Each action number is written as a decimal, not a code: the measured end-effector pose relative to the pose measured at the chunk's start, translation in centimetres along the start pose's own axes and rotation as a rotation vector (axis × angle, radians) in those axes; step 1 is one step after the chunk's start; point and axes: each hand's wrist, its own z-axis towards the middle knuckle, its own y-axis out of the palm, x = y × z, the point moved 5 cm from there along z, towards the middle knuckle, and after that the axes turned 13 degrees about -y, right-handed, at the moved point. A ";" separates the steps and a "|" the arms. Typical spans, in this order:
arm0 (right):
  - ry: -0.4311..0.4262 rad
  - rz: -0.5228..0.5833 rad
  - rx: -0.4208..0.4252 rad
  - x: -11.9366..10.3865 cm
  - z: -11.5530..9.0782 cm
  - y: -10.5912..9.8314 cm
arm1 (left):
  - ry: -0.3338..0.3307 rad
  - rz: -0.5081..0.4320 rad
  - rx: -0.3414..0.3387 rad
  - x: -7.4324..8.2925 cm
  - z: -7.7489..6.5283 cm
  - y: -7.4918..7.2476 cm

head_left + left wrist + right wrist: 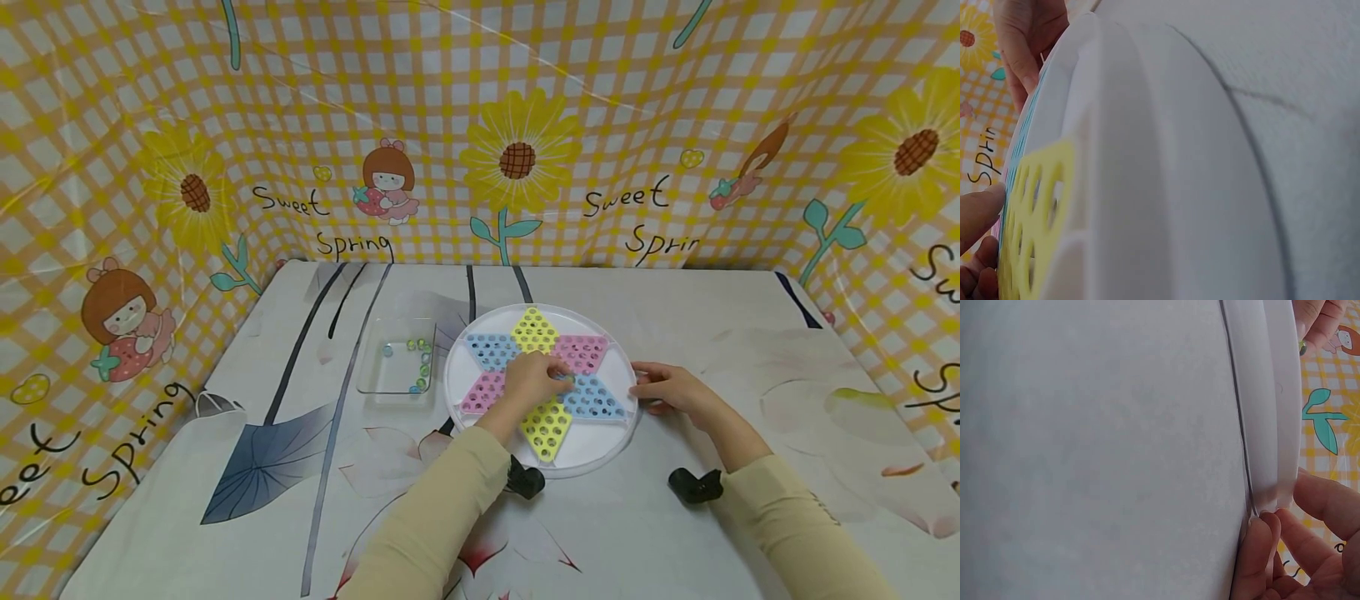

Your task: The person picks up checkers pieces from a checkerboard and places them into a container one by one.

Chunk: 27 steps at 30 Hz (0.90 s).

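A round white Chinese checkers board [615, 362] carries a star of yellow, pink and blue perforated triangles. Over the star's middle, my left hand [534, 377] pinches a small green marble [1303, 347] between thumb and fingertips, close to the blue triangle [596, 400] at the right. At the board's right edge, my right hand [671, 387] grips the rim; the right wrist view has its thumb [1329, 497] on the upper side and fingertips [1254, 547] low against the edge. From the left wrist, the white rim [1129, 156] fills much of the view.
Left of the board stands a clear plastic box [375, 383] with several green and blue marbles [425, 360] inside. A patterned white cloth covers the table [600, 533]. Checked yellow fabric [435, 83] hangs behind and at both sides. Black wrist pieces [693, 486] sit by the sleeves.
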 end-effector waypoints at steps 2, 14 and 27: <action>-0.001 -0.002 0.001 0.0 0.0 0.0 | -0.003 -0.010 -0.001 0.0 0.0 0.0; 0.018 -0.001 0.003 0.0 0.1 0.0 | -0.029 -0.150 -0.062 -0.5 -0.2 -0.5; 0.011 -0.009 0.002 -0.1 0.0 0.0 | -0.025 -0.371 -0.150 -0.9 -0.3 -1.1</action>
